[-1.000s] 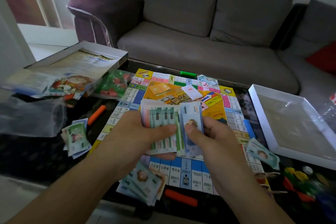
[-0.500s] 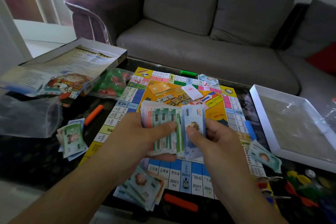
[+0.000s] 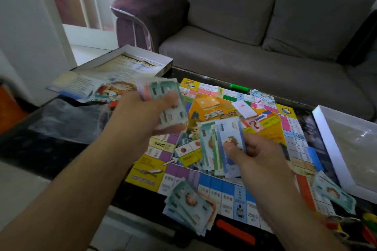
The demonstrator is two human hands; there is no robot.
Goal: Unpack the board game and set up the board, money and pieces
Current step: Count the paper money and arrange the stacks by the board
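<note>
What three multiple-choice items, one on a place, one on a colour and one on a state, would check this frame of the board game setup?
1. Where does the green marker lie?
A. at the far edge of the game board, toward the sofa
B. inside the white box tray
C. on the sofa seat

2. What colour is the marker nearest the camera, by the board's near edge?
A. blue
B. orange-red
C. white

3. What is the right hand doing?
A. lying flat on the board
B. pointing at the sofa
C. gripping a small stack of play-money bills

Answers:
1. A, it lies just beyond the board's far border, on the table.
2. B, it shows orange-red against the dark table.
3. C, its thumb presses on the top bill, while the left hand holds a separate stack.
</note>
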